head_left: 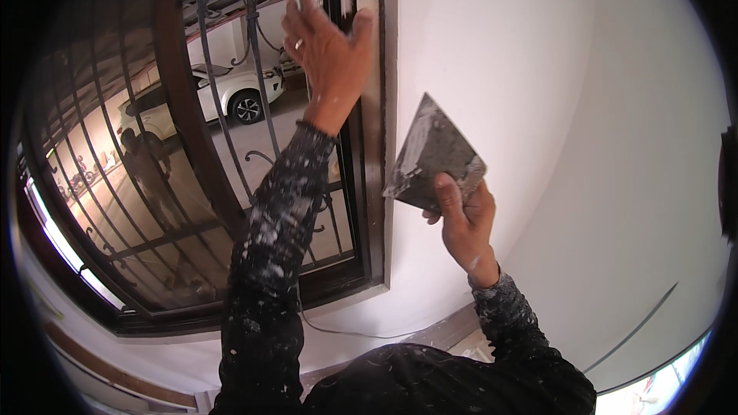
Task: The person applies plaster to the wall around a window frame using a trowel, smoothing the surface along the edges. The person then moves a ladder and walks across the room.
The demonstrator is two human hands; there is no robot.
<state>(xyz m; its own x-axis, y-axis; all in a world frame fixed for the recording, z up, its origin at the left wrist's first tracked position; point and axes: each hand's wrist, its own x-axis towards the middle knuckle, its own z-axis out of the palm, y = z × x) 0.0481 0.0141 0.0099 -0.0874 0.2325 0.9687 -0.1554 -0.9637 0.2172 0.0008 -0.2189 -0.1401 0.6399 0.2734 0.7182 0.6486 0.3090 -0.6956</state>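
Observation:
My left hand (329, 58) is raised in front of the dark window frame (374, 184), with its fingers spread and nothing in them. A ring shows on one finger. Whether it touches the frame, I cannot tell. My right hand (467, 227) grips a flat, grey, angular putty blade (440, 155), its thumb pressed on the near face. White smears of filler mark that blade, which is held up before the white wall (492, 54). Both dark sleeves (280, 215) are spattered with white.
Dark metal bars (211, 92) cross the window. Beyond them stands a white car (238, 92); a sliding glass panel at the left reflects a standing person (147, 169). A thin cable (354, 333) runs below the sill. A lit screen-like surface (661, 388) shows at lower right.

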